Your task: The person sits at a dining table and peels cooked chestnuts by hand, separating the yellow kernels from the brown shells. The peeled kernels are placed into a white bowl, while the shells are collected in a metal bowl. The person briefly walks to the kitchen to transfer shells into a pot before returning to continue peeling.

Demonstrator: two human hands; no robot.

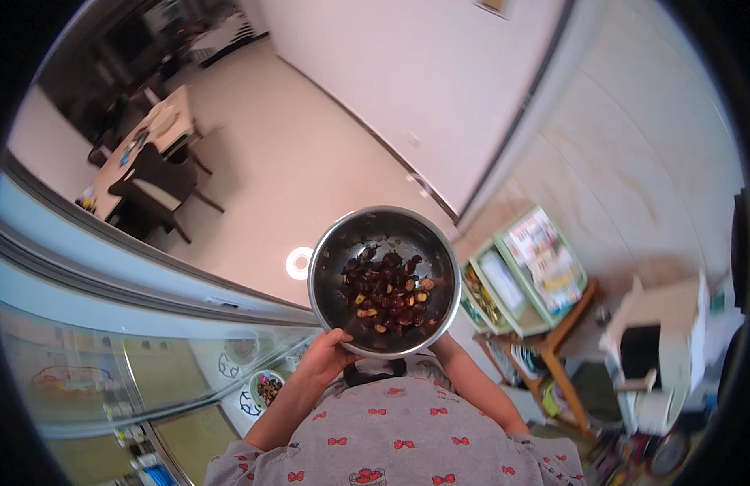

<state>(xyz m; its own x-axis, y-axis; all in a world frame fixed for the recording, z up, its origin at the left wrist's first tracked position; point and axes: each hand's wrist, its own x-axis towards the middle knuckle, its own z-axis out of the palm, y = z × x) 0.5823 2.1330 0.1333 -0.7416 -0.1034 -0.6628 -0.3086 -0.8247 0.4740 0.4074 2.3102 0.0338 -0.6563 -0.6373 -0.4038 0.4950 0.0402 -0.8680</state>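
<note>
A round stainless steel bowl (384,214) is held in front of my body. In it lies a heap of dark red-brown pieces (390,291), some with yellowish insides, which look like chestnuts. My left hand (329,358) grips the near left rim, its thumb over the edge. My right forearm reaches to the bowl's near right side; the hand itself is hidden beneath or behind the bowl, so its grip does not show.
To the right, a wooden rack (560,358) carries green trays (502,297) with packets. Beyond it stands an open cardboard box (672,340). A sliding glass door (168,370) is at the left. A dining table (174,124) and chairs (159,182) stand farther off.
</note>
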